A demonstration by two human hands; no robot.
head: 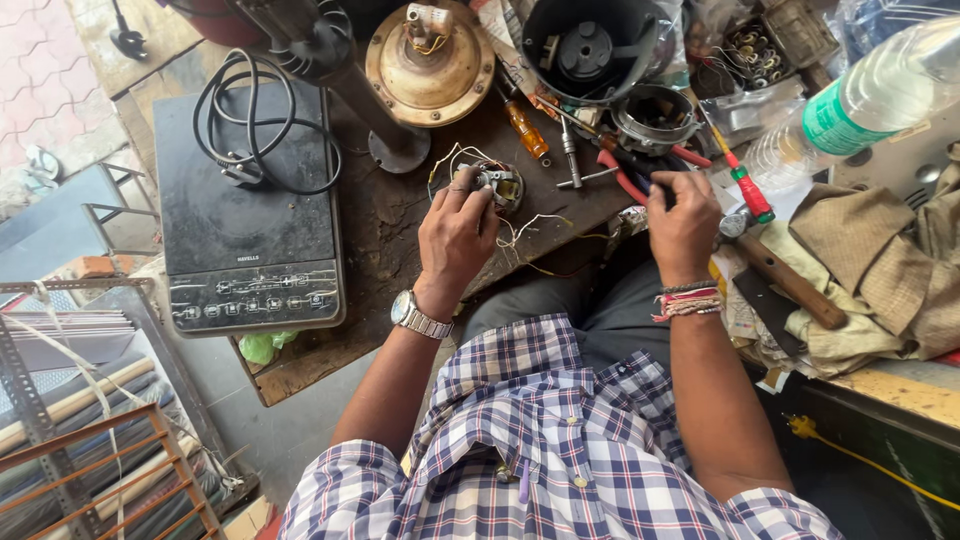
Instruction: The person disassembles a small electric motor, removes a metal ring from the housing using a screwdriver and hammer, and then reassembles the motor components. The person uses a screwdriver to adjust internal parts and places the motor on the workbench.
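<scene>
My left hand (455, 235) pinches the small wired motor part (497, 184) on the dark workbench (390, 215); my right hand (683, 222) closes around red-handled pliers (628, 172). Best held steady, loose wires kept clear.

Left hand (455, 235) gripping small wired motor (497, 184) on workbench (390, 215); right hand (683, 222) closing around red-handled pliers (625, 172); induction cooktop (245, 215) lying beside.

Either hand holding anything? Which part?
The left hand grips a small motor by its near side, on the workbench. The right hand holds red-handled pliers by the handles.
</scene>
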